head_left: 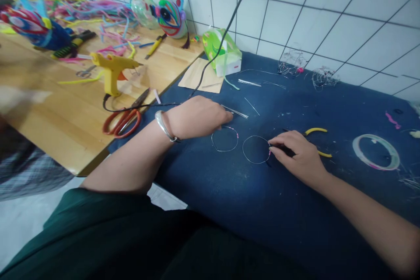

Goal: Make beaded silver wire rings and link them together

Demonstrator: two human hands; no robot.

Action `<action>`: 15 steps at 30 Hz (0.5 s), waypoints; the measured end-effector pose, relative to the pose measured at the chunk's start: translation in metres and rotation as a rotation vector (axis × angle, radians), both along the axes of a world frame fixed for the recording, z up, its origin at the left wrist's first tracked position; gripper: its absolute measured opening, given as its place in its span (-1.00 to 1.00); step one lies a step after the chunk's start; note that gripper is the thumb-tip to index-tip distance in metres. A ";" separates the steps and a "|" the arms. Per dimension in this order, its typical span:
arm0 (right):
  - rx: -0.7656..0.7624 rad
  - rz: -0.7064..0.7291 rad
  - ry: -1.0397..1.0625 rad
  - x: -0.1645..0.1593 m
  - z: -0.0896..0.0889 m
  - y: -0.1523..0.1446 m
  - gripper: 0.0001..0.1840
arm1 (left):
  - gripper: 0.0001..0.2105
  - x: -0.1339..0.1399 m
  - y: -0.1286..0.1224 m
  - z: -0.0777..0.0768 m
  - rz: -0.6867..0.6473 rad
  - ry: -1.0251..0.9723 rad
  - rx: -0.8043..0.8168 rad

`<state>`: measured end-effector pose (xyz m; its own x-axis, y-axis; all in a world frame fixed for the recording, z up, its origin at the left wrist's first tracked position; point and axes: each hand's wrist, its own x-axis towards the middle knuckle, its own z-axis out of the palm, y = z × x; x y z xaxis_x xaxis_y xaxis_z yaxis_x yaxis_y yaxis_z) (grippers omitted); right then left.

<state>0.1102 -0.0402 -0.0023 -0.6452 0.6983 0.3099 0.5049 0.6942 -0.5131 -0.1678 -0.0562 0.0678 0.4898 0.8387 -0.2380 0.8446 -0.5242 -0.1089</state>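
Note:
My right hand [292, 153] pinches the beaded edge of a thin wire ring [256, 163] with small pink beads, at the middle of the dark blue mat. Just left of it lies a second wire ring [225, 151], also carrying a few pink beads. My left hand [201, 116], wearing a silver bangle, is closed above that ring's far edge; its fingertips are hidden, so what they hold cannot be made out. Some straight wires [239, 113] lie beside its knuckles. Partly behind my right hand are yellow-handled pliers [316, 131].
Left, a wooden table bears a yellow glue gun [113, 72], red-handled scissors [122, 122], a utility knife [155, 47] and pipe cleaners [95, 8]. A black cord [229, 22] hangs across the view. A tape-like ring [356, 148] and tangled wire pieces [324, 78] lie right.

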 end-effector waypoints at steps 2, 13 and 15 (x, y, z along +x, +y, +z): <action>-0.005 0.009 -0.019 0.000 0.000 0.000 -0.85 | -0.85 0.001 0.001 -0.001 0.015 0.008 -0.013; 0.010 0.032 -0.027 0.000 -0.002 0.001 -0.86 | -0.81 -0.001 0.010 -0.014 -0.049 0.017 -0.006; 0.012 0.035 -0.030 0.000 -0.002 0.002 -0.85 | -0.82 0.000 0.010 -0.016 -0.058 -0.008 -0.027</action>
